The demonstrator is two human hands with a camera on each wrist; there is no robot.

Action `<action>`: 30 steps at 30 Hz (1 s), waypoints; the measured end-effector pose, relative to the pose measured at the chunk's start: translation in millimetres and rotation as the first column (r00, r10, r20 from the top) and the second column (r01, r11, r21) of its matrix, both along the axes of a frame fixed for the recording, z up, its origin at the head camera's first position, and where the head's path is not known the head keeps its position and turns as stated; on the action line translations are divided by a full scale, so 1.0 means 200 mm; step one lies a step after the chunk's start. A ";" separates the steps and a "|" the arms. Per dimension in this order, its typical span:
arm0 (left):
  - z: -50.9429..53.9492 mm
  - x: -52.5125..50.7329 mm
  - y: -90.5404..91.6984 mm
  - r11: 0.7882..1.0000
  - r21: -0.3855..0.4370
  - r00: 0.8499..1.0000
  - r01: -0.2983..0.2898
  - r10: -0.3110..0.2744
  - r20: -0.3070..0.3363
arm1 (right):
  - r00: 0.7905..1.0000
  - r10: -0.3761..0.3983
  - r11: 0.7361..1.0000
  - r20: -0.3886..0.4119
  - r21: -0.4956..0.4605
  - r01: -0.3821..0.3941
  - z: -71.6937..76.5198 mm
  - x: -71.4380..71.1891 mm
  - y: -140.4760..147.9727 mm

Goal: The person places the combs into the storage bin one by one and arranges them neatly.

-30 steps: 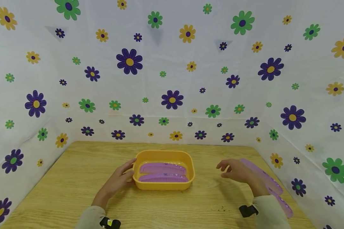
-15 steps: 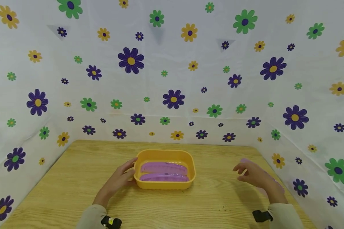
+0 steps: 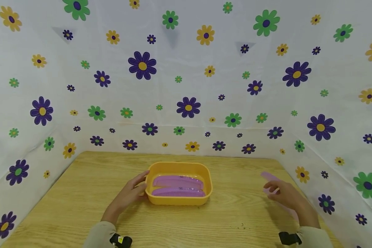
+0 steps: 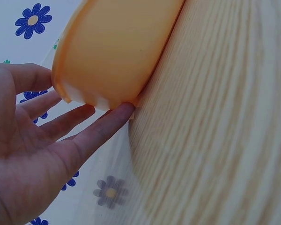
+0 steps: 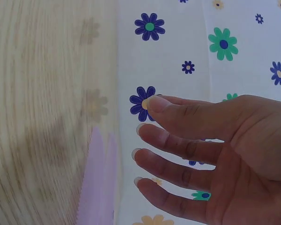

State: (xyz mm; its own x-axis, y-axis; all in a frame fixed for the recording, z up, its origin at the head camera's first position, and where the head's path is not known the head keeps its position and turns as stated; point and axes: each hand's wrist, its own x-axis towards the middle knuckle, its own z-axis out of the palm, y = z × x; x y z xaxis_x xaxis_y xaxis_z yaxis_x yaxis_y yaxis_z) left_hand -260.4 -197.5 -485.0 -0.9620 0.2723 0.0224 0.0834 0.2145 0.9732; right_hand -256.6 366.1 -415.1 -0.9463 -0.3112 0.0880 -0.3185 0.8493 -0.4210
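Left grip [image 3: 129, 193], unclenched, touches the left end of the bin [image 3: 179, 200] holding two combs [image 3: 178, 192], while the right grip [image 3: 285, 196], empty, has shifted right near the loose combs [image 5: 93, 187] on the bench [image 3: 223, 220], likely within reach.

A light-brown, wood-grained table [image 3: 80, 193] with rounded far corners is stretching across the lower part of the head view. A white sheet [image 3: 186, 48] is rising behind it and along both sides, with a faint horizontal crease [image 3: 186, 125] running low across the back. Purple, green and yellow many-petalled printed flowers [image 3: 142, 65] are dotting it. Tiny dark specks [image 3: 243, 226] are lying on the table's near right part.
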 end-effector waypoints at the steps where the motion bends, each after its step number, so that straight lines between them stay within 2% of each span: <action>1: 0.00 0.00 0.00 1.000 0.004 1.000 0.007 -0.007 -0.004 | 1.000 -0.009 1.000 -0.005 0.007 0.009 0.00 0.00 0.01; 5: 0.00 0.00 -0.01 0.999 0.019 0.999 0.041 -0.040 -0.018 | 0.999 -0.031 0.999 -0.013 0.035 0.032 -0.01 0.00 0.02; 9: 0.00 -0.01 -0.02 0.999 0.029 0.999 0.043 -0.043 -0.015 | 0.999 -0.031 0.999 -0.009 0.042 0.031 -0.01 0.00 0.03; 15: 0.00 0.00 -0.02 1.000 0.009 1.000 0.013 -0.013 -0.004 | 0.998 -0.064 0.995 0.014 0.073 0.063 -0.02 0.00 0.05; 22: 0.01 0.01 -0.02 1.000 -0.002 1.000 0.012 -0.012 -0.008 | 0.989 -0.122 0.988 0.079 0.101 0.114 -0.05 0.00 0.11; 27: 0.01 0.00 -0.01 1.000 -0.019 1.000 -0.005 0.005 -0.004 | 0.971 -0.175 0.981 0.161 0.113 0.158 -0.06 0.01 0.15; 30: 0.00 -0.01 -0.01 1.000 -0.021 1.000 -0.010 0.011 0.003 | 0.944 -0.234 0.968 0.233 0.141 0.206 -0.06 0.02 0.16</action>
State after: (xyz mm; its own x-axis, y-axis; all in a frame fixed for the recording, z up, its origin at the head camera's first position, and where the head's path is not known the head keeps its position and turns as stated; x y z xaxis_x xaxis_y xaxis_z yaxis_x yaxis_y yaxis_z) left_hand -262.9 -200.3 -485.4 -0.9648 0.2625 0.0135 0.0777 0.2357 0.9687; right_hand -252.8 398.1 -427.4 -0.9798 -0.0873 -0.1798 -0.0171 0.9329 -0.3598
